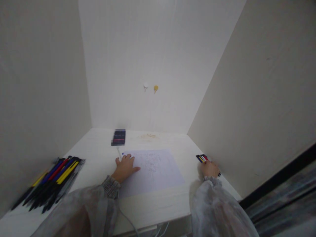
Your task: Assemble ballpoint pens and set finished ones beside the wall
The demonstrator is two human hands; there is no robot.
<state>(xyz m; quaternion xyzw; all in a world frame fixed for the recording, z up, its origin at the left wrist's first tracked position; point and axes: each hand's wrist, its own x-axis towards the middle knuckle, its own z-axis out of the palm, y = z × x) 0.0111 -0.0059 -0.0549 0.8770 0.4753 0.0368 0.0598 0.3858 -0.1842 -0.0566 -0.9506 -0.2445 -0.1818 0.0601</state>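
Note:
My left hand (125, 168) lies with fingers spread on the upper left part of a sheet of paper (168, 174). Faint reddish and dark writing covers the sheet's upper middle. Over to the right, my right hand (209, 169) is closed around a small bunch of pens (201, 158) beside the side wall. Blue, yellow, white and red show on the pens beyond my fingers, and dark ends stick out on the near side. My fingertips there are mostly hidden. Both arms wear sheer sleeves with gathered grey cuffs.
A large pile of pens (55, 181) in black, blue, red and yellow lies at the left wall. A blurred dark phone-like object (118, 137) stands at the back, with a white cable (118, 152) running from it. Two hooks (155, 88) hang on the back wall.

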